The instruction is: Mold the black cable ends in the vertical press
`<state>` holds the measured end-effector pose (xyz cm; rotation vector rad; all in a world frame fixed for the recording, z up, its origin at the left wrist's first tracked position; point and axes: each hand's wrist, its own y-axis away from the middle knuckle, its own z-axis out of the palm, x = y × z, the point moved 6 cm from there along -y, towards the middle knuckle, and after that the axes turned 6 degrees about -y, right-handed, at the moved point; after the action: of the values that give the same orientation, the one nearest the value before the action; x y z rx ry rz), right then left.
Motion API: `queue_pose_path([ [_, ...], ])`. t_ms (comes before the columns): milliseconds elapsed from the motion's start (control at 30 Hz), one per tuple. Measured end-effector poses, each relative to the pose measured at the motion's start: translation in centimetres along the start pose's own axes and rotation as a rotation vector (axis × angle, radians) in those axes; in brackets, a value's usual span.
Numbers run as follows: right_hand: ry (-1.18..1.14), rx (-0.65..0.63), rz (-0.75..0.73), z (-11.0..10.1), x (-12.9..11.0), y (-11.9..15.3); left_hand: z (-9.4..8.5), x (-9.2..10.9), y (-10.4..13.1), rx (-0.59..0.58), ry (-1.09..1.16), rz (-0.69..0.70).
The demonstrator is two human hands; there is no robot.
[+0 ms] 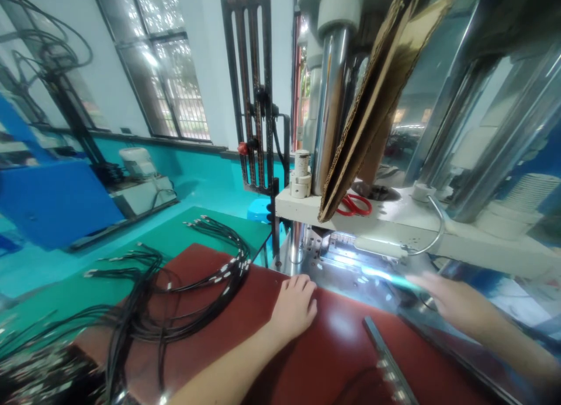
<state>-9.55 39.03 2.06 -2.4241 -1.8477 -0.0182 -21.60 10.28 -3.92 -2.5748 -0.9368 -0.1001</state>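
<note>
My left hand lies palm down on the dark red mat, fingers loosely curled, holding nothing. My right hand is blurred and stretches, fingers extended, toward the lit metal bed under the press machine; I cannot tell if it holds anything. A bundle of black cables with metal ends lies on the mat to the left of my left hand. A thin metal bar lies on the mat between my two arms.
Cardboard sheets lean on the machine's white ledge beside red scissors and a white spool. Chrome columns rise behind. A green table, a blue machine and windows are to the left.
</note>
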Motion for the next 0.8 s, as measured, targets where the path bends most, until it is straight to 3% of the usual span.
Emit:
queue_pose_path([
  [67,0.003,-0.062,0.042,-0.3,1.0,1.0,0.1,0.0,0.0,-0.002,-0.014,0.002],
  [233,0.048,0.051,0.209,-0.1,0.2,-1.0,0.2,0.0,0.1,0.003,-0.015,0.012],
  [367,0.053,0.042,0.165,-0.1,-1.1,-2.2,0.2,-0.1,0.2,0.001,0.004,0.01],
  [533,0.056,-0.056,0.113,-1.7,0.6,0.5,0.1,0.1,0.1,0.003,-0.027,0.011],
  [633,0.078,0.022,0.177,-1.8,0.9,0.4,0.1,0.1,0.1,0.005,-0.029,0.01],
  [800,0.095,0.071,0.146,-0.9,-1.6,-1.9,0.0,-0.1,0.1,0.006,-0.008,0.006],
])
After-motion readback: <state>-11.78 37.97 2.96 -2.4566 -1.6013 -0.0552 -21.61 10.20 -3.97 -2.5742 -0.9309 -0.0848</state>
